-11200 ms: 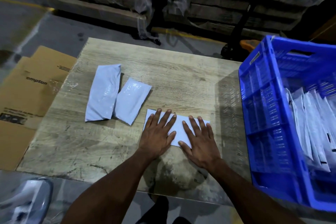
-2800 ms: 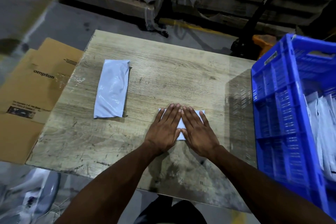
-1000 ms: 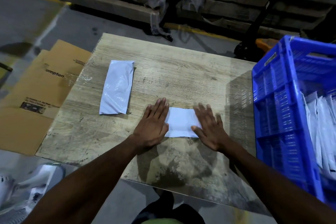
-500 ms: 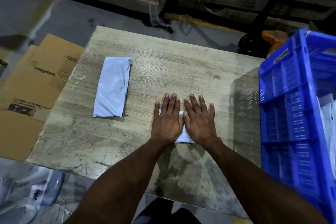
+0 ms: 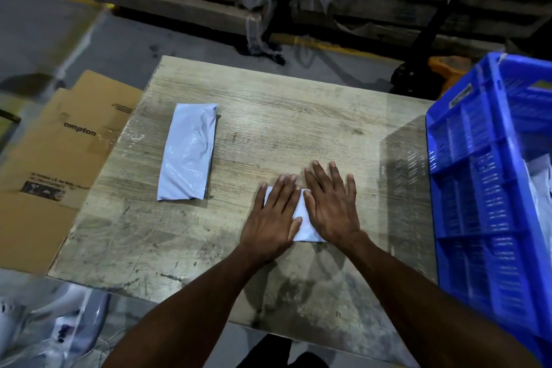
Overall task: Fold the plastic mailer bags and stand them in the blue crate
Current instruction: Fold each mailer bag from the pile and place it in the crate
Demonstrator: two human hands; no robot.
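Observation:
A small folded white mailer bag [image 5: 304, 224] lies on the wooden table [image 5: 283, 122], mostly covered by both hands. My left hand [image 5: 273, 219] presses flat on its left part, fingers straight. My right hand [image 5: 331, 203] presses flat on its right part, fingers spread. A second mailer bag [image 5: 189, 152], grey and folded long, lies apart at the table's left. The blue crate [image 5: 490, 188] stands at the right edge, with white bags [image 5: 542, 185] upright inside it.
Flattened cardboard boxes [image 5: 59, 140] lie on the floor to the left of the table. Loose plastic bags [image 5: 50, 329] sit on the floor at the lower left. Wrapped pallets and a black post stand beyond the table's far edge.
One second ago the hands were apart at the bag's ends with the bag wider between them. They came together over a narrower fold and still press it flat; the right hand now reaches a little farther.

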